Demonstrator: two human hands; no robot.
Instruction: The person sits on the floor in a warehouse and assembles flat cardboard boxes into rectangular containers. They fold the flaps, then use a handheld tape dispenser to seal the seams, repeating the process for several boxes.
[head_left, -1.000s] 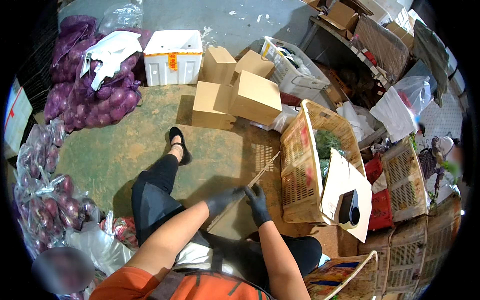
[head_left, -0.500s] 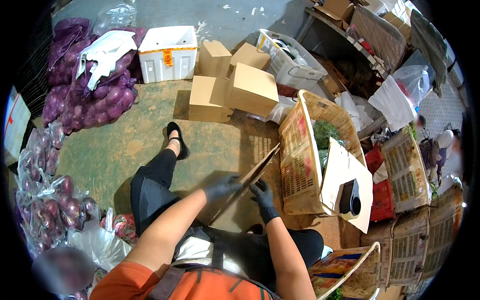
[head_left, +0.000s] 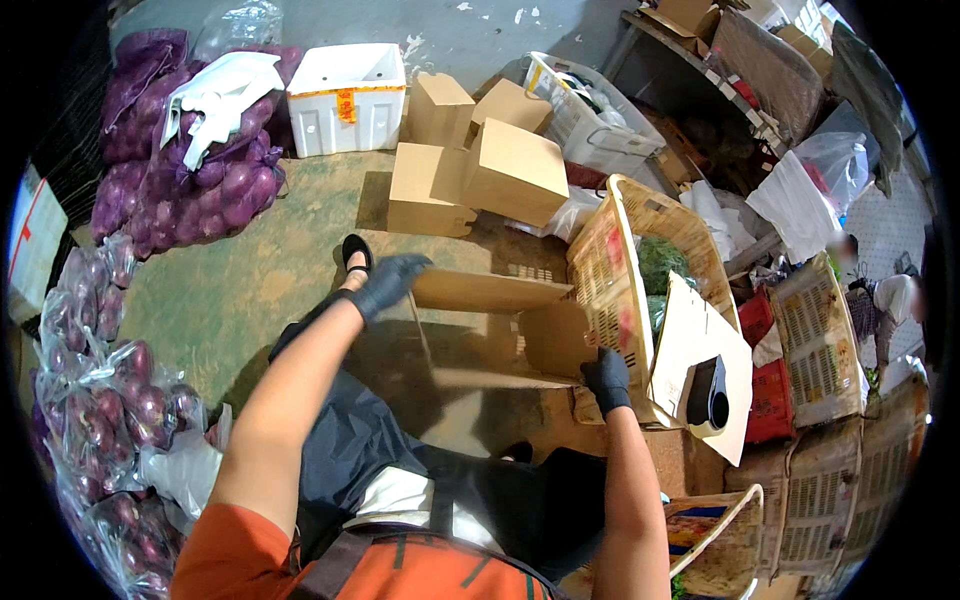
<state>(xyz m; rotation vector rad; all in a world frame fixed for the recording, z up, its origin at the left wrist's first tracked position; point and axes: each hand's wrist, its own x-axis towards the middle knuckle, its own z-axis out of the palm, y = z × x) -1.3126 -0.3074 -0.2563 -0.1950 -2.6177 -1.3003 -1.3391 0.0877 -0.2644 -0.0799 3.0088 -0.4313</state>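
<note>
An unfolded cardboard box point(head_left: 490, 290) is spread between my two gloved hands, its walls forming an open frame that I look down into. My left hand point(head_left: 388, 287), in a dark glove, is closed on the box's far left corner. At the near right corner, my right hand point(head_left: 606, 381), gloved alike, pinches the cardboard. The fingertips of both hands are partly hidden. Beside my right hand stands a yellow plastic crate point(head_left: 625, 300) with greens in it. Across its near end lies a flat cardboard sheet point(head_left: 690, 350) with a black tape dispenser point(head_left: 707, 395) on top.
Several closed cardboard boxes point(head_left: 515, 170) stand ahead on the floor, beside a white foam box point(head_left: 345, 100). Net sacks of purple onions point(head_left: 200, 200) are at the far left, bagged onions point(head_left: 125, 400) nearer. More crates point(head_left: 815, 350) are stacked at right, where another person point(head_left: 895, 305) is partly visible.
The cardboard was folded flat between my hands and is now opened out into a box shape. My left hand moved left and away, my right hand moved right.
</note>
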